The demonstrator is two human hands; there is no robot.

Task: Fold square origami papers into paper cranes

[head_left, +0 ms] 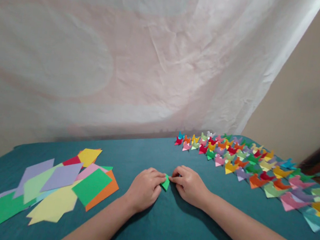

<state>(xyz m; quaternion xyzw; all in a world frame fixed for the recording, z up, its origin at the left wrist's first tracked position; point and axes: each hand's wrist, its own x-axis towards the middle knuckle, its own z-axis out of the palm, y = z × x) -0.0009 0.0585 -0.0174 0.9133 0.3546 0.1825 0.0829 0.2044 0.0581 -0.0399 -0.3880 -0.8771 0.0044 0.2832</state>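
A small piece of folded green paper (165, 183) lies between my two hands at the middle of the table. My left hand (146, 188) has its fingers closed on the paper's left side, covering part of it. From the other side, my right hand (188, 185) pinches the paper's right edge between thumb and fingertips. Only a small pointed part of the green paper shows, so its full folded shape is hidden.
Loose coloured paper sheets (62, 180) lie overlapping on the left of the teal-covered table (144, 153). Several rows of small folded paper birds (242, 156) stand along the right side. A pale cloth (143, 63) hangs behind the table.
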